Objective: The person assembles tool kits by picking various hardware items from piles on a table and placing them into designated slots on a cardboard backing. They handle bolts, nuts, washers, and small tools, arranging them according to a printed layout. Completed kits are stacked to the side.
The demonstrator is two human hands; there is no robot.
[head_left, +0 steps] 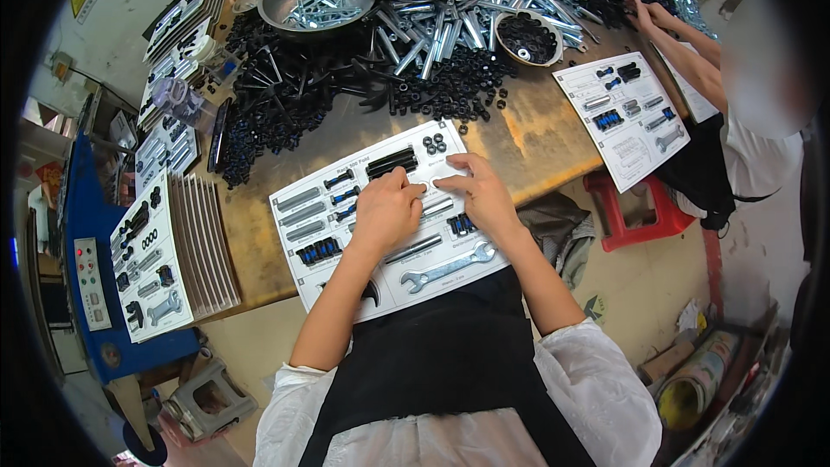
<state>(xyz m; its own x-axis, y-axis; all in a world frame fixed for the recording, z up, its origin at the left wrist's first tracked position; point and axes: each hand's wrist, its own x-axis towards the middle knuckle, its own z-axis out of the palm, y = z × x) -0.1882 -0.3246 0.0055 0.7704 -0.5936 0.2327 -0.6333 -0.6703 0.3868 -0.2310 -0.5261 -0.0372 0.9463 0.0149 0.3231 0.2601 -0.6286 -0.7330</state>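
In front of me a white printed card (391, 294) lies partly over the table's near edge, with metal parts set out on it. My left hand (387, 212) rests on its middle, fingers bent and drawn together; whatever is under the fingertips is hidden. Close beside it, my right hand (484, 199) has its fingers apart, thumb and index fingertips near the card's upper right. Above them sit several black nuts (435, 143) and long black bolts (392, 162). Silver tubes (303, 214) line the left side, blue-banded bolts (320, 251) below them. A silver open-ended wrench (448, 268) lies along the lower right.
Black and silver hardware heaps (441, 47) cover the far table, with a metal bowl (317, 0) of silver parts and a smaller bowl (528, 38) of black ones. Stacked filled cards (203, 246) stand left. A co-worker's hands (648, 15) reach in at right, behind another card (618, 117).
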